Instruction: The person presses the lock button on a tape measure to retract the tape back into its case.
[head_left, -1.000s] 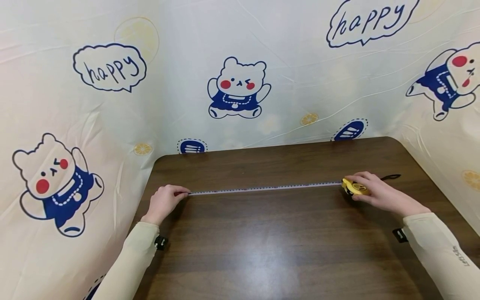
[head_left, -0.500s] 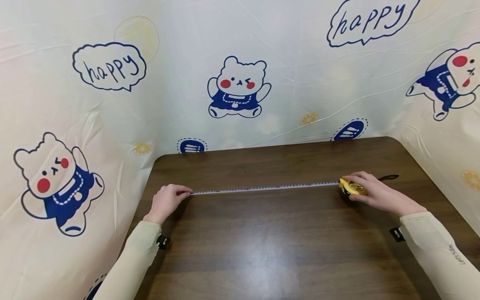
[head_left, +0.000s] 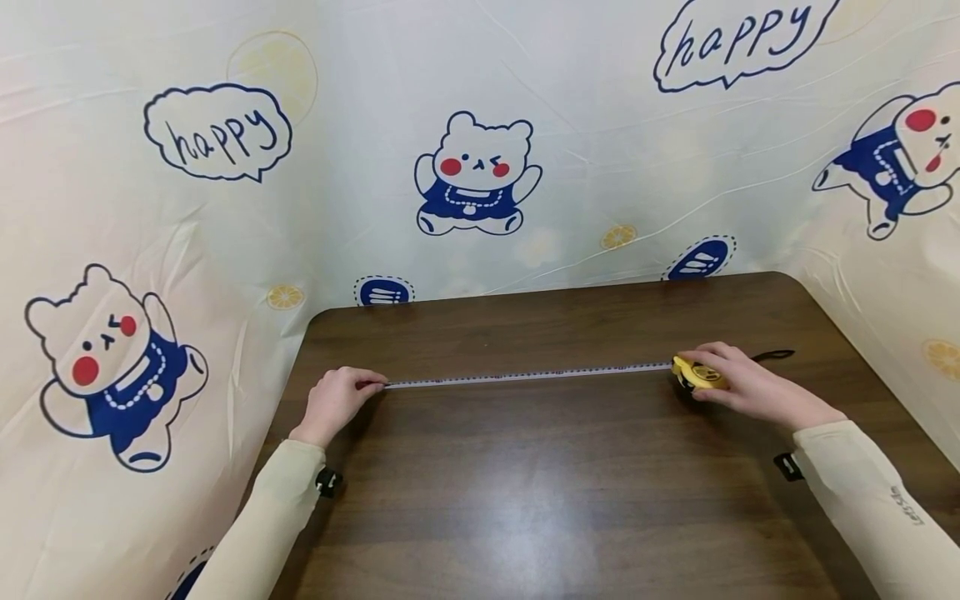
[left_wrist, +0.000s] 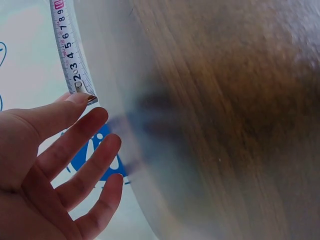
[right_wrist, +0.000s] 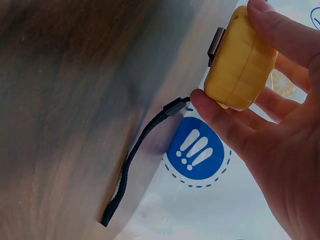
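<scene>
Tape measure (head_left: 696, 374), blade (head_left: 528, 377) straight over the table (head_left: 525, 467) between left hand (head_left: 333, 403), pinching its end with the other fingers (left_wrist: 92, 169) loosely parted, and right hand (head_left: 753, 386), curled round the yellow case (right_wrist: 241, 62).

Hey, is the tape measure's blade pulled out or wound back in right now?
Pulled out. The white blade stretches between the left hand, pinching its end, and the yellow case in the right hand.

the tape strip (head_left: 528, 378) runs over the table (head_left: 525, 483), from the left hand (head_left: 337, 404) at nine o'clock to the case (head_left: 696, 375) in the right hand (head_left: 750, 386) at three. the strap (right_wrist: 124, 175) sits past the case. the cloth (head_left: 585, 167) is behind, at twelve.
</scene>
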